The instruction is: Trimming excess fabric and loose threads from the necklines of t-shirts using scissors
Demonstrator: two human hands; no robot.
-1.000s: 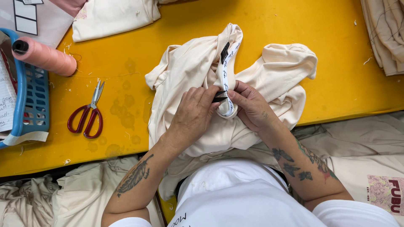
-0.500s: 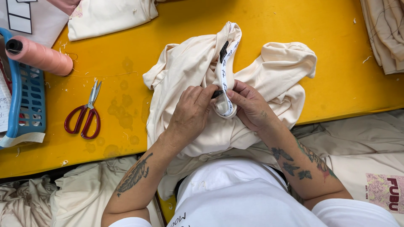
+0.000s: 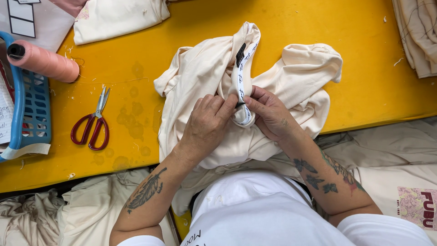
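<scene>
A cream garment (image 3: 200, 77) lies bunched on the yellow table (image 3: 355, 68), its neckline turned up with a white printed neck tape (image 3: 241, 77) and a small black label (image 3: 240, 54). My left hand (image 3: 207, 125) and my right hand (image 3: 271, 111) meet at the lower end of that tape. Both pinch the neckline fabric between fingers and thumbs. The fingertips hide the exact spot they grip.
Red-handled scissors (image 3: 93, 125) lie on the table to the left. A pink thread cone (image 3: 43, 61) rests across a blue basket (image 3: 29, 114) at the left edge. More cream garments are piled at the top left (image 3: 118, 18), top right (image 3: 421, 36) and below the table (image 3: 400, 155).
Both hands stay on the neckline; fingers shifted only slightly along the tape. The garment has barely moved.
</scene>
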